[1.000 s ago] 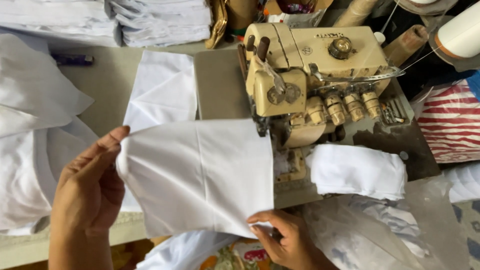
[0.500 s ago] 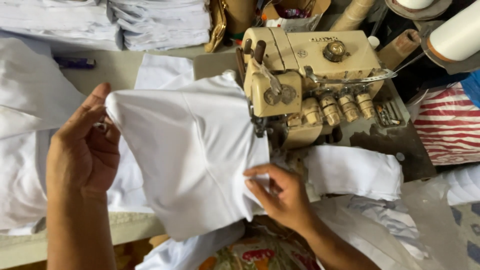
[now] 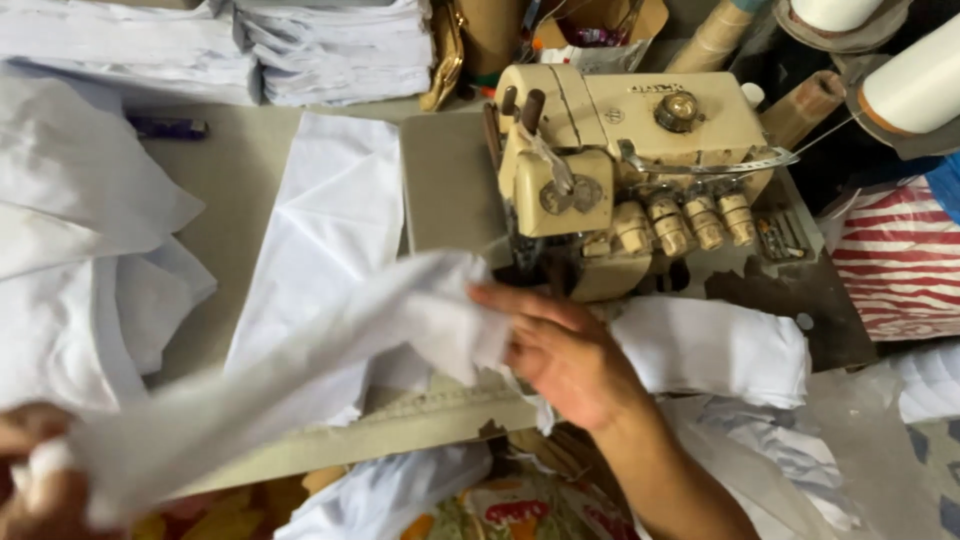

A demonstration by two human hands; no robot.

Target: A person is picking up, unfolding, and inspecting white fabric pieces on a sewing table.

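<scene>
A piece of white cloth (image 3: 290, 385) stretches in a blurred band from the lower left corner up to the cream overlock sewing machine (image 3: 620, 160). My left hand (image 3: 35, 480) grips its lower end at the frame's bottom left. Just in front of the machine's needle area, my right hand (image 3: 560, 350) pinches the upper end of the cloth with fingers closed on it. The needle and presser foot are hidden behind the cloth and my fingers.
Another white piece (image 3: 330, 230) lies flat on the table (image 3: 240, 190) left of the machine. Stacks of white cloth (image 3: 320, 45) sit at the back, a white heap (image 3: 80, 250) at the left, folded cloth (image 3: 720, 345) at the right. Thread cones (image 3: 915, 85) stand at top right.
The cloth, held spread out flat before, is now pulled into a long band. My left hand dropped to the bottom left corner and my right hand rose to the machine's front.
</scene>
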